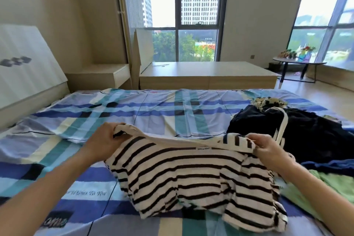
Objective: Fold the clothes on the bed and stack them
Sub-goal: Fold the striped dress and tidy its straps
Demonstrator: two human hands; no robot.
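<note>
Striped top (187,178), cream with black horizontal stripes: upper edge lifted and stretched between the two hands, lower part slack and rumpled on the bed (134,113), near middle. A small label shows just under the plain cream neckline band. Left hand (104,140): fingers curled round the top's left upper corner, gripping it. Right hand (268,146): fingers and thumb pinching the top's right upper corner. The hands are well apart, one at each end of the raised edge. Cream strap (283,122): a looped band rising behind the right hand, over the dark heap; whether it belongs to the top cannot be told. Navy garment (298,136): unfolded heap on the bed, right of the top and touching it. Black-and-white patterned cloth (268,101): bunched at the far edge of the navy garment. Blue garment (329,165): crumpled strip beside the right forearm, between the navy garment and the green garment (337,186). The latter lies flat at the near right, just beside the top's right edge. Bed cover: plaid in blue, teal, cream and black, with printed lettering near the left forearm. Headboard (24,67): pale, tilted panel at far left. Bedside cabinet (99,76): light wood, beside the headboard. Low wooden platform (206,76): beyond the bed, under the window (197,15). Round table (298,62): far right, carrying small colourful items too blurred to identify.
</note>
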